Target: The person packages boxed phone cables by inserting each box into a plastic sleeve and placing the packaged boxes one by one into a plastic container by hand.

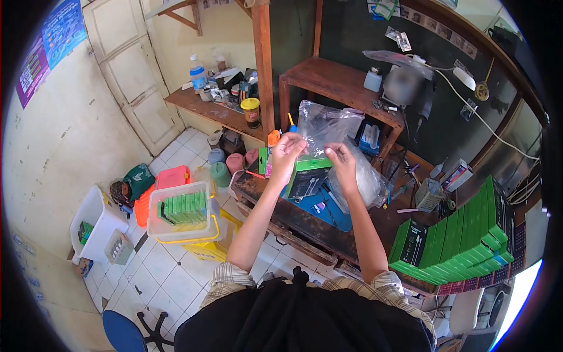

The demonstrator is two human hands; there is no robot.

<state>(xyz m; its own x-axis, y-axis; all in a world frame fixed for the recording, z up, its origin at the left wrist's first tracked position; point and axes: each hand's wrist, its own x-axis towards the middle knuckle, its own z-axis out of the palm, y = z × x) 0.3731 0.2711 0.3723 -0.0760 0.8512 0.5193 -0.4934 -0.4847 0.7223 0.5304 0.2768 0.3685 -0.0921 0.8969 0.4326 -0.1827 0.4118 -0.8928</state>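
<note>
Both hands are raised above the dark wooden workbench. My left hand point(288, 154) has its thumb and fingertips pinched together; whatever it holds is too small and clear to name. Facing it, my right hand point(342, 165) is also pinched, near the edge of clear plastic. Behind and between the hands lies a clear plastic bag point(328, 122). Below them, a black and green box point(307, 183) with cutlery pictured on it stands at the blue mat point(340, 216). More crumpled clear plastic point(365, 182) lies right of my right hand.
Rows of green boxes point(451, 237) fill the bench's right end. A clear tub point(182, 212) of green boxes stands at the left, near a white bin point(97, 226). A small wooden shelf point(340, 88) rises behind the bench. A blue chair point(122, 331) is at the lower left.
</note>
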